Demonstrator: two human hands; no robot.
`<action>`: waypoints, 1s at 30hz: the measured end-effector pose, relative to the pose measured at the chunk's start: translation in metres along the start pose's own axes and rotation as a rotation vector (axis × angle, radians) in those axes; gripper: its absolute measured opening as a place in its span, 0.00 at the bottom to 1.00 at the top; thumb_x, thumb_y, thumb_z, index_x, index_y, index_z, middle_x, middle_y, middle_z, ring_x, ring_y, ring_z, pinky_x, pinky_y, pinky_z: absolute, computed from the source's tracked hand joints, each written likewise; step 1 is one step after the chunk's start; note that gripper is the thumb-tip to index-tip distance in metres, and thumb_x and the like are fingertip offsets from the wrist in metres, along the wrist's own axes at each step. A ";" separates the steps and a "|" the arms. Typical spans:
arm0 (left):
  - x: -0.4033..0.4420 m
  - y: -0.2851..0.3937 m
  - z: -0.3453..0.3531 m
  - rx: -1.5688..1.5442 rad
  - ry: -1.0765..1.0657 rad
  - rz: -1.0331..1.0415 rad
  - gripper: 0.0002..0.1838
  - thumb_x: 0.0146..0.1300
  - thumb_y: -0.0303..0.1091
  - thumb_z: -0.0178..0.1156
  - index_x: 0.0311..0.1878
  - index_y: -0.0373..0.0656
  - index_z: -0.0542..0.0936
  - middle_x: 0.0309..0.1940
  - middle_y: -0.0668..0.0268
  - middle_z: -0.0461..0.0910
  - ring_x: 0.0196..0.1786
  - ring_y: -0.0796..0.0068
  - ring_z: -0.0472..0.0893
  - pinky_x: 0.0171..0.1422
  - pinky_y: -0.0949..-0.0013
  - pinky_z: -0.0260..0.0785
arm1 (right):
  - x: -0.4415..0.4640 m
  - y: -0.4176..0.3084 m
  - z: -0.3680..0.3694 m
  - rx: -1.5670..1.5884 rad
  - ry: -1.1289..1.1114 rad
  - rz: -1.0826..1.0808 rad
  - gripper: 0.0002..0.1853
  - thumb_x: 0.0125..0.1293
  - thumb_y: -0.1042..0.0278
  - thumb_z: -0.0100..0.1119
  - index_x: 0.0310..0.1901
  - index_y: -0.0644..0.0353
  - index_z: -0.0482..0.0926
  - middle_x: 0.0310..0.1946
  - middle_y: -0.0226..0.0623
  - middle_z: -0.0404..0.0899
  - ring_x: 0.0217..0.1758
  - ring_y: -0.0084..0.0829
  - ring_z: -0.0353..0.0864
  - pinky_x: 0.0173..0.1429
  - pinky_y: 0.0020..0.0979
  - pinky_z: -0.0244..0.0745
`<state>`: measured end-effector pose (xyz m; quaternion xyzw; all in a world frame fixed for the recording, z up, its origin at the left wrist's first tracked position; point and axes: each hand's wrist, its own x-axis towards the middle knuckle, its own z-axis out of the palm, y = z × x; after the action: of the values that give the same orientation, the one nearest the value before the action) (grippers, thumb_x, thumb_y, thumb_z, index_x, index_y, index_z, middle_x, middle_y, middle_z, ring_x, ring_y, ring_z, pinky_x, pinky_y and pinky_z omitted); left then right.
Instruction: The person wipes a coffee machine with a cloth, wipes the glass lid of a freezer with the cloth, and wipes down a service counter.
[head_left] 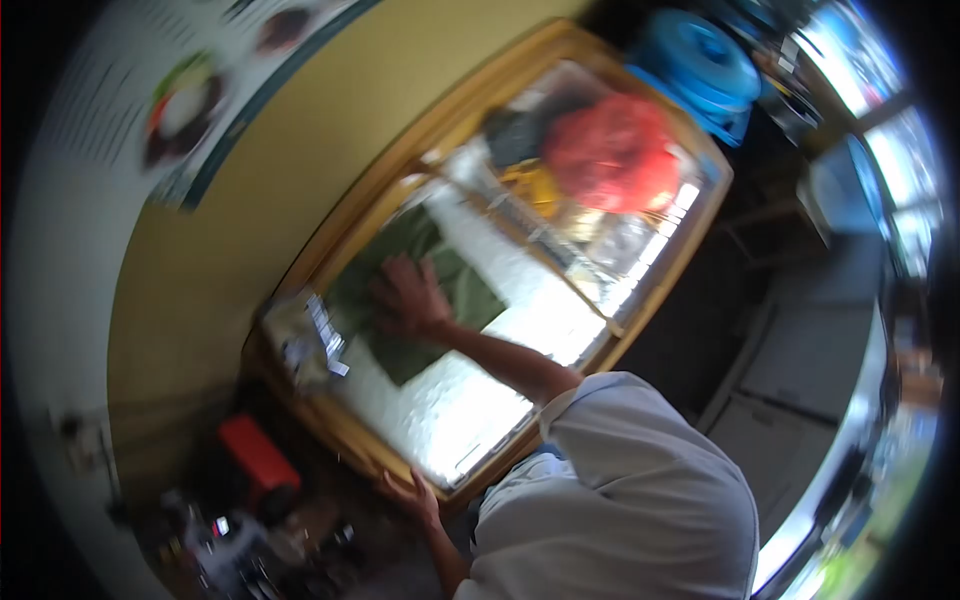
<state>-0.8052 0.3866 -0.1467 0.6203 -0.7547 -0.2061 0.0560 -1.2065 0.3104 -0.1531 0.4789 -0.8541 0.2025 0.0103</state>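
My right hand (412, 298) lies spread on a dark green cloth (465, 285), fingers apart and slightly blurred. The cloth rests on the shiny white surface (425, 420) of a wood-framed table (390, 155). Near the table's lower corner, my left hand (415, 497) has its fingers apart and shows nothing in them. Whether it touches the wooden edge is unclear.
A red plastic bag (612, 152) and yellow and dark items share the table's far part. Crumpled pale material (305, 340) sits at its left corner. Beyond are a blue container (700, 60), a red object (258, 455) below left, and a poster (110, 90) on the wall.
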 end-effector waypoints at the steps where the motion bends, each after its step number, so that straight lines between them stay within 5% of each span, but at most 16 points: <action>1: 0.001 0.025 -0.004 0.086 0.079 0.142 0.35 0.69 0.46 0.63 0.73 0.39 0.63 0.76 0.39 0.52 0.79 0.38 0.52 0.80 0.42 0.49 | -0.021 -0.002 -0.010 0.062 -0.088 -0.040 0.40 0.66 0.30 0.46 0.75 0.42 0.63 0.79 0.46 0.51 0.83 0.48 0.44 0.80 0.65 0.32; 6: 0.001 0.119 0.016 -0.179 -0.029 0.571 0.28 0.74 0.37 0.55 0.73 0.39 0.64 0.78 0.41 0.48 0.80 0.41 0.51 0.80 0.45 0.49 | -0.159 -0.024 -0.015 0.298 -0.148 -0.165 0.43 0.65 0.33 0.52 0.78 0.41 0.54 0.82 0.45 0.40 0.85 0.47 0.35 0.81 0.66 0.26; 9: 0.010 0.129 0.043 -0.133 -0.234 0.807 0.30 0.75 0.38 0.53 0.75 0.37 0.60 0.77 0.41 0.53 0.80 0.44 0.53 0.82 0.46 0.46 | -0.237 -0.031 0.000 0.178 0.002 -0.193 0.48 0.57 0.39 0.60 0.78 0.36 0.53 0.82 0.42 0.38 0.86 0.44 0.31 0.82 0.65 0.22; 12: 0.001 0.139 0.048 -0.181 -0.356 0.851 0.31 0.75 0.37 0.53 0.76 0.38 0.59 0.77 0.42 0.53 0.80 0.44 0.54 0.82 0.47 0.46 | -0.266 -0.005 -0.005 0.059 -0.003 -0.150 0.48 0.58 0.34 0.59 0.78 0.36 0.54 0.82 0.42 0.38 0.86 0.44 0.32 0.81 0.65 0.22; 15: -0.006 0.138 0.030 -0.326 -0.358 0.849 0.30 0.74 0.34 0.56 0.75 0.38 0.60 0.76 0.44 0.58 0.78 0.47 0.59 0.81 0.50 0.51 | -0.251 0.019 -0.061 0.231 -0.187 -0.012 0.47 0.61 0.27 0.54 0.79 0.35 0.53 0.82 0.42 0.38 0.85 0.44 0.33 0.80 0.66 0.23; 17: -0.007 0.126 0.012 -0.433 -0.321 0.809 0.29 0.74 0.34 0.56 0.75 0.38 0.61 0.73 0.45 0.62 0.77 0.50 0.62 0.80 0.51 0.53 | -0.230 0.021 -0.052 0.147 0.005 0.155 0.50 0.59 0.22 0.52 0.79 0.36 0.53 0.82 0.43 0.38 0.85 0.45 0.33 0.79 0.68 0.24; 21: -0.014 0.076 -0.025 -0.522 -0.207 0.667 0.20 0.75 0.30 0.53 0.66 0.34 0.69 0.66 0.48 0.71 0.68 0.54 0.73 0.72 0.54 0.67 | -0.213 -0.037 -0.033 0.055 -0.004 0.400 0.49 0.61 0.21 0.47 0.79 0.37 0.52 0.82 0.47 0.36 0.85 0.47 0.30 0.78 0.70 0.25; 25: -0.021 0.012 -0.048 -0.626 -0.274 0.590 0.14 0.75 0.30 0.53 0.59 0.33 0.75 0.55 0.48 0.79 0.58 0.58 0.81 0.63 0.61 0.74 | -0.282 -0.104 -0.012 0.075 -0.132 0.035 0.49 0.61 0.21 0.48 0.80 0.33 0.50 0.83 0.45 0.33 0.85 0.47 0.29 0.79 0.70 0.26; 28: -0.033 -0.035 -0.058 -0.681 -0.336 0.551 0.12 0.75 0.29 0.53 0.54 0.32 0.78 0.49 0.51 0.82 0.52 0.61 0.84 0.59 0.64 0.76 | -0.304 -0.075 -0.012 0.040 -0.284 -0.270 0.46 0.61 0.20 0.47 0.78 0.26 0.52 0.83 0.40 0.35 0.85 0.45 0.33 0.79 0.69 0.30; 30: -0.047 -0.058 -0.067 -0.724 -0.364 0.528 0.11 0.75 0.30 0.54 0.52 0.32 0.78 0.47 0.53 0.83 0.50 0.64 0.84 0.57 0.66 0.76 | -0.288 -0.067 -0.047 -0.146 -0.359 -0.184 0.41 0.64 0.22 0.46 0.77 0.23 0.54 0.83 0.35 0.36 0.85 0.44 0.35 0.78 0.71 0.35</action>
<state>-0.7190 0.4075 -0.0994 0.3020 -0.7638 -0.5393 0.1858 -1.0036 0.5305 -0.1482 0.5814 -0.8073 0.0497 -0.0886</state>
